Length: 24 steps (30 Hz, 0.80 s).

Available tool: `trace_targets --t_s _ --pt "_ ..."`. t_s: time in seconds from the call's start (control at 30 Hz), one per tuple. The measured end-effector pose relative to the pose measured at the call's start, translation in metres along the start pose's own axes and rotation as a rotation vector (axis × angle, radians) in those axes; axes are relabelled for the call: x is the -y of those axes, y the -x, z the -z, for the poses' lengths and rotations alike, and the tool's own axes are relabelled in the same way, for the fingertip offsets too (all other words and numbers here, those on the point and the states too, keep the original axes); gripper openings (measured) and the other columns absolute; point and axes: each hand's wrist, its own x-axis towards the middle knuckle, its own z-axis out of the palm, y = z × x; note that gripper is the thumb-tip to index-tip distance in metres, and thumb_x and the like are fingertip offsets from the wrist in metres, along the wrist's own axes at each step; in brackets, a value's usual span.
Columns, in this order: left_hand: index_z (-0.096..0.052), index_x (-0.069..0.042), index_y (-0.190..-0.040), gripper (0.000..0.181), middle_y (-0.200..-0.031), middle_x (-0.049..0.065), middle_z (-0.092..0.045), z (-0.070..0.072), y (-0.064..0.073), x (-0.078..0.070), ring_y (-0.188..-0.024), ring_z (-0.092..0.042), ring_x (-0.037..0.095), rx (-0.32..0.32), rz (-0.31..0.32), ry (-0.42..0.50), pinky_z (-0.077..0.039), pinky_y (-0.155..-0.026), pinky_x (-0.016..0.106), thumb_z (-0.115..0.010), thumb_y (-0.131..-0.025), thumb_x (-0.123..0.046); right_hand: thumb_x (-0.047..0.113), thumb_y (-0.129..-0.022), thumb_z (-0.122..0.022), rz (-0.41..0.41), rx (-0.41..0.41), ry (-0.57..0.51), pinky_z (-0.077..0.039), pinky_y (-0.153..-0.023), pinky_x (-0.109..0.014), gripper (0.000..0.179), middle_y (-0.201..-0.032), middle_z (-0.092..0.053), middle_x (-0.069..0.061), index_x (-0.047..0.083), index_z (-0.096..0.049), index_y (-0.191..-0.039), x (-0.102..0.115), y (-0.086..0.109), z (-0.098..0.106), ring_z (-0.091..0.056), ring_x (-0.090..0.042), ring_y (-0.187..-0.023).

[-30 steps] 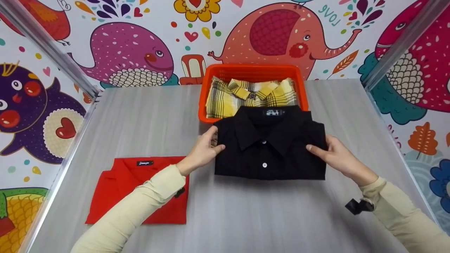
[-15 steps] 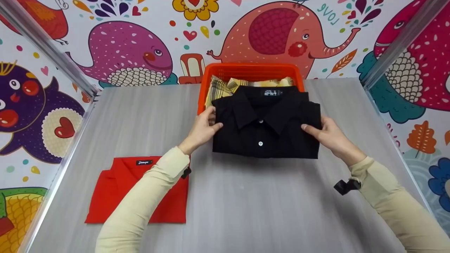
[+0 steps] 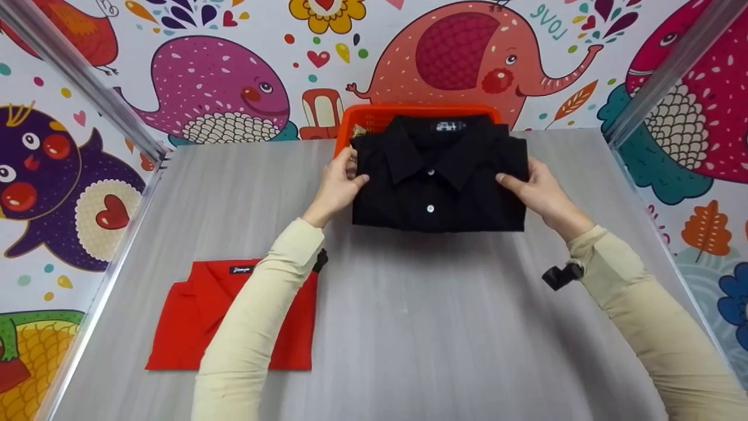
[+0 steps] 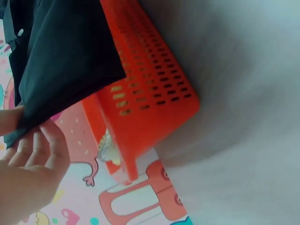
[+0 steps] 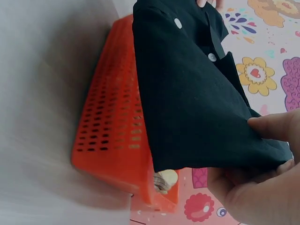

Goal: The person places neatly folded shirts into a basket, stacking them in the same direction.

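Observation:
A folded black shirt [image 3: 432,193] with white buttons and a pointed collar hangs above the orange basket [image 3: 350,120] at the back of the table. My left hand [image 3: 337,186] pinches its left edge, thumb on top and fingers beneath. At the opposite edge my right hand [image 3: 546,193] grips it the same way. In the left wrist view the shirt [image 4: 70,56] stands over the rim of the perforated basket [image 4: 150,84]. Only a small bit of the yellow plaid shirt [image 3: 359,131] shows inside the basket; the black one hides the rest.
A folded red shirt [image 3: 181,321] lies on the grey table [image 3: 421,345] at the left, partly behind my left sleeve. Printed walls with cartoon animals [image 3: 456,58] stand behind and at both sides, with metal posts [image 3: 660,76] at the corners.
Both hands have carried the black shirt away from me, from the basket's front edge to above the basket. It now covers nearly all of the yellow plaid shirt. The red shirt stays put.

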Motion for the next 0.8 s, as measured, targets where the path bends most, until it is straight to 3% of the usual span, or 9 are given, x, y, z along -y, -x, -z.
trace_targets --t_s 0.23,0.3,0.43,0.57,0.8 --pt "-0.053 0.005 -0.112 0.031 -0.085 0.006 -0.049 0.002 -0.023 -0.006 -0.079 -0.048 0.020 -0.034 0.013 -0.016 -0.040 -0.073 0.026 -0.063 -0.084 0.011 0.013 -0.098 -0.055 -0.018 -0.038 -0.007 -0.046 -0.080 -0.023 0.043 -0.121 -0.055 -0.018 -0.007 -0.043 -0.133 0.010 -0.026 0.003 -0.056 -0.013 -0.093" --pt "-0.054 0.005 -0.113 0.031 -0.083 0.005 -0.047 0.004 -0.029 -0.010 -0.078 -0.047 0.019 -0.047 0.007 -0.022 -0.038 -0.072 0.025 -0.063 -0.084 0.011 0.014 -0.097 -0.056 -0.026 -0.051 -0.013 -0.046 -0.078 -0.023 0.042 -0.119 -0.055 -0.017 -0.007 -0.043 -0.132 0.013 -0.034 0.003 -0.056 -0.011 -0.090" --pt "-0.055 0.004 -0.114 0.031 -0.085 0.007 -0.052 0.007 -0.040 -0.017 -0.080 -0.050 0.020 -0.073 0.007 -0.069 -0.041 -0.075 0.028 -0.064 -0.085 0.008 0.014 -0.098 -0.054 -0.041 -0.057 -0.040 -0.045 -0.087 -0.029 0.047 -0.127 -0.051 -0.017 -0.005 -0.039 -0.137 0.018 -0.047 0.003 -0.055 -0.017 -0.101" --pt "-0.055 0.004 -0.115 0.031 -0.084 0.007 -0.051 0.010 -0.045 -0.019 -0.080 -0.050 0.022 -0.087 0.016 -0.097 -0.041 -0.076 0.030 -0.064 -0.086 0.007 0.014 -0.098 -0.054 -0.048 -0.049 -0.047 -0.041 -0.097 -0.037 0.050 -0.135 -0.047 -0.019 -0.005 -0.036 -0.141 0.021 -0.053 0.002 -0.050 -0.023 -0.112" --pt "-0.055 0.004 -0.119 0.032 -0.087 0.009 -0.052 0.011 -0.050 -0.019 -0.082 -0.049 0.022 -0.083 0.031 -0.108 -0.040 -0.077 0.031 -0.063 -0.088 0.006 0.013 -0.097 -0.054 -0.067 -0.052 -0.046 -0.041 -0.099 -0.037 0.052 -0.135 -0.046 -0.020 -0.007 -0.034 -0.141 0.025 -0.060 0.003 -0.050 -0.024 -0.114"
